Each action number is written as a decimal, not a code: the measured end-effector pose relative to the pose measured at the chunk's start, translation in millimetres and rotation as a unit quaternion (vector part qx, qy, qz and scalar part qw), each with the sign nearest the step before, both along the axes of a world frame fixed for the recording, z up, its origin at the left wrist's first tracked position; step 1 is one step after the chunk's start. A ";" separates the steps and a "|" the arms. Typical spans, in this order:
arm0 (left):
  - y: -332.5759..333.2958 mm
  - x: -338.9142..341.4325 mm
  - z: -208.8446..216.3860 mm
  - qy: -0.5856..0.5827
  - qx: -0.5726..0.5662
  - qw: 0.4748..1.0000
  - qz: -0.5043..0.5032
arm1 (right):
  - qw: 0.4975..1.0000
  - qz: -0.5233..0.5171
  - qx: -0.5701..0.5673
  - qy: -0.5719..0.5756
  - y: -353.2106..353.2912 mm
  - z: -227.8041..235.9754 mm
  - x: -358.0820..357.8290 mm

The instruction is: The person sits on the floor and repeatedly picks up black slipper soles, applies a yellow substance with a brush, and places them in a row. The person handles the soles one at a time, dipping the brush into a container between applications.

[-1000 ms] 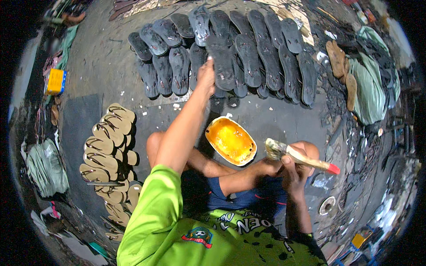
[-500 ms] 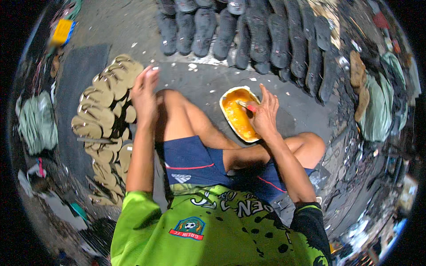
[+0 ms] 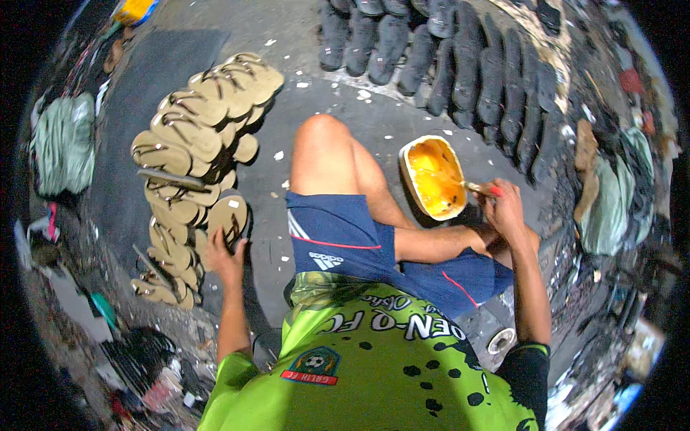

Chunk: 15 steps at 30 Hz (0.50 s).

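My left hand (image 3: 226, 256) is at the near edge of a tan flip-flop (image 3: 228, 215) with dark straps, its fingers and thumb apart. Whether the fingertips touch the sole I cannot tell. That flip-flop lies at the right side of a heap of similar tan flip-flops (image 3: 188, 135). In my right hand (image 3: 504, 210) a small brush (image 3: 474, 187) with a red part on its handle is pinched. Its tip is at the right rim of a pale tub (image 3: 413, 188), which holds orange-yellow paste (image 3: 436, 179) and stands beyond my bent leg.
Rows of dark soles (image 3: 463, 68) lie at the far right. A dark mat (image 3: 162, 68) stretches behind the flip-flops. Green plastic bags stand at the far left (image 3: 63, 147) and right (image 3: 607, 208). Scraps litter the floor at both sides.
My left hand has come down and back to the flip-flop at the heap's edge. The brush has moved from inside the tub to its right rim. The whole view has shifted.
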<state>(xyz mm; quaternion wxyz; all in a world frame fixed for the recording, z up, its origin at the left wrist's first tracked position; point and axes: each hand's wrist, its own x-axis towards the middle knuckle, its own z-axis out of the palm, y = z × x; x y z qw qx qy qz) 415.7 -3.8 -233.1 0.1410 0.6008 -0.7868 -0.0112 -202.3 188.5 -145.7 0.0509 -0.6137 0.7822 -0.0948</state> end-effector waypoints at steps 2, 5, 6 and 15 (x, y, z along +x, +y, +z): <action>-0.9 9.3 11.2 0.003 -0.010 1.000 0.002 | 0.998 -0.039 0.044 0.000 0.1 10.2 -6.0; -11.8 9.6 42.7 0.106 0.061 0.992 0.005 | 0.997 -0.058 0.044 -0.029 -7.7 21.4 -5.8; -18.5 0.9 53.6 0.178 0.082 0.980 0.029 | 0.997 -0.051 0.032 -0.045 -11.8 21.7 -4.0; -48.8 -205.1 135.1 0.372 0.223 0.893 -0.121 | 0.993 -0.023 0.118 0.017 3.1 24.1 2.2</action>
